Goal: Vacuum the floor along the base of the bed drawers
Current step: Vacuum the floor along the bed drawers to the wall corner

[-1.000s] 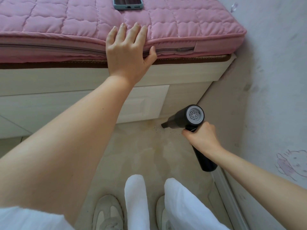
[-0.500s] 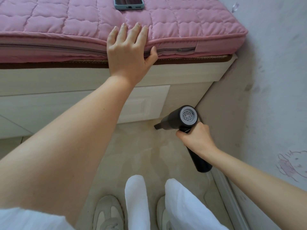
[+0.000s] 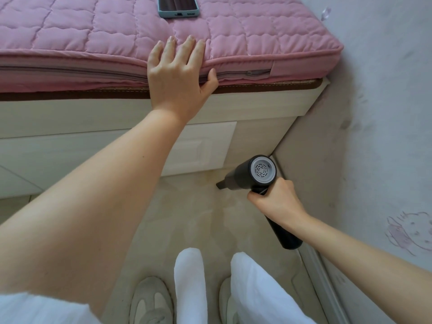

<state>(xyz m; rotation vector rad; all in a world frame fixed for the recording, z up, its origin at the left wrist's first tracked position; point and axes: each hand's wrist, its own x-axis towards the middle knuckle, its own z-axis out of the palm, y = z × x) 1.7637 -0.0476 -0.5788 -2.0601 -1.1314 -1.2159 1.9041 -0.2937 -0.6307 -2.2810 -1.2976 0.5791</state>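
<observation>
My right hand (image 3: 277, 204) grips the handle of a black handheld vacuum (image 3: 247, 175), whose narrow nozzle points left and down at the beige floor (image 3: 198, 218) just in front of the cream bed drawer (image 3: 203, 148). Its grey round rear vent faces me. My left hand (image 3: 177, 76) lies flat with spread fingers on the edge of the pink quilted mattress (image 3: 93, 38), above the drawer; it holds nothing.
A phone in a teal case (image 3: 178, 5) lies on the mattress at the top. The wall (image 3: 378, 113) with a pink scribble runs along the right, close to the vacuum. My shoes (image 3: 152, 302) and white trouser legs stand at the bottom.
My right hand has carried the vacuum leftward along the drawer base, away from the corner by the wall. My left hand has stayed on the mattress edge.
</observation>
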